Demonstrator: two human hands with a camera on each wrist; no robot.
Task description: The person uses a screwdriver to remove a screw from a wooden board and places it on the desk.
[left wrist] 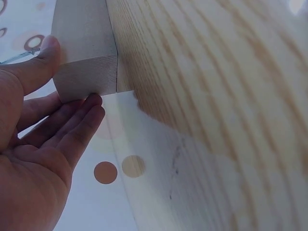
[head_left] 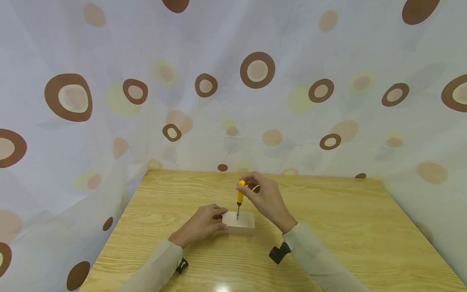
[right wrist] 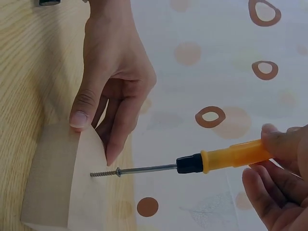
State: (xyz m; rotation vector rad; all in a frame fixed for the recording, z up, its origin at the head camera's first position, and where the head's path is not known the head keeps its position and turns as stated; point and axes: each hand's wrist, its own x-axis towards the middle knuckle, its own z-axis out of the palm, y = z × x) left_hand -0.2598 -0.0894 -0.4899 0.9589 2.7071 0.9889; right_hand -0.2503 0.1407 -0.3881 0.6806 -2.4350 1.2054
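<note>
A pale wooden block (head_left: 238, 230) lies on the table. My left hand (head_left: 200, 224) grips its left end, with the thumb (left wrist: 48, 57) on one side and the fingers on the other. A screw (right wrist: 103, 174) stands upright in the block's top face, much of its thread showing. In my right hand (head_left: 268, 198) is a screwdriver (right wrist: 231, 158) with a yellow handle and black collar, pinched near the handle's end by thumb and fingers. The screwdriver's tip meets the screw head, and its shaft lines up with the screw.
The wood-grain table (head_left: 328, 227) extends around the block. Behind it and at the sides hangs a white curtain (head_left: 226, 40) with brown and beige circles. A black wrist mount (head_left: 280, 253) sits under my right forearm, and another (head_left: 182, 266) under the left.
</note>
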